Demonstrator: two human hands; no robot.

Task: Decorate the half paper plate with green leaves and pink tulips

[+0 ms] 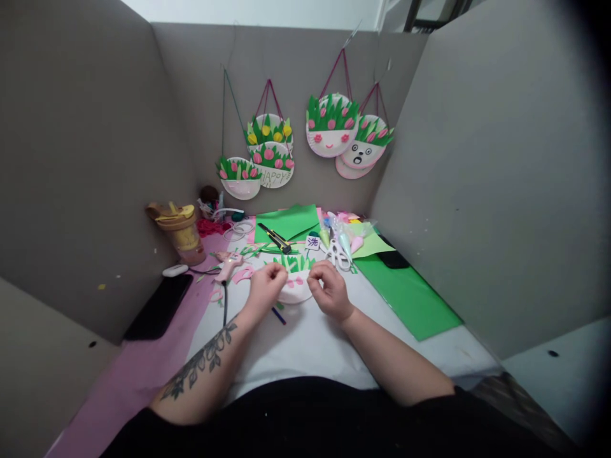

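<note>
In the head view, a rounded white paper plate [296, 294] with pointed green paper leaves [289, 261] is lying on the smooth, covered tabletop [305, 350]. Flanking the plate, the left hand [267, 287] and right hand [331, 291] are curling closed, any thin thing between their fingertips being impossible to tell; beyond it, a slim cutter [275, 239] is resting on flat green paper [291, 221].

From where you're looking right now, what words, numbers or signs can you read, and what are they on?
"HAPPY": on a hanging paper plate; the marks beside and below it are too small to read.
"洗": on a small white card.
I can read no others.
</note>
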